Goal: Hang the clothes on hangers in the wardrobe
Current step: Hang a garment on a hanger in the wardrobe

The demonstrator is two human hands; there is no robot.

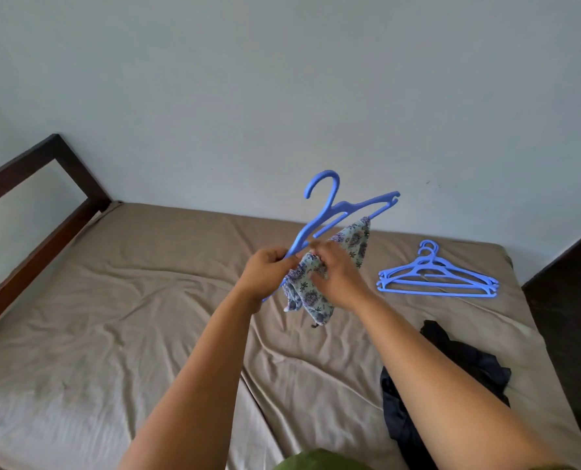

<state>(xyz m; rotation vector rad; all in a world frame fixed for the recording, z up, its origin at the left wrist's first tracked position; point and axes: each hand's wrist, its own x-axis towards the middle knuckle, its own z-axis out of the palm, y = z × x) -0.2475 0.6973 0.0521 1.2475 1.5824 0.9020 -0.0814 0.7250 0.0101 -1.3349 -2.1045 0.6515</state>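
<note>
A green scrap [319, 461] sits at 6 o'clock under both forearms, which reach out together over the bed [112, 317]. The left hand [268, 274] curls round one end of the tilted hanger [330, 218], seemingly to steady it, while the right hand [336, 276] pinches the floral cloth [307, 293] draped on its bar, likely to settle it there. Spare hangers [438, 276] wait at 3 o'clock and dark clothes [452, 378] at 5 o'clock, both within reach for later turns.

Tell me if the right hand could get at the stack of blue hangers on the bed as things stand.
Probably not yet: the right hand is busy pinching the floral cloth, though nothing blocks the way to the stack of blue hangers.
</note>
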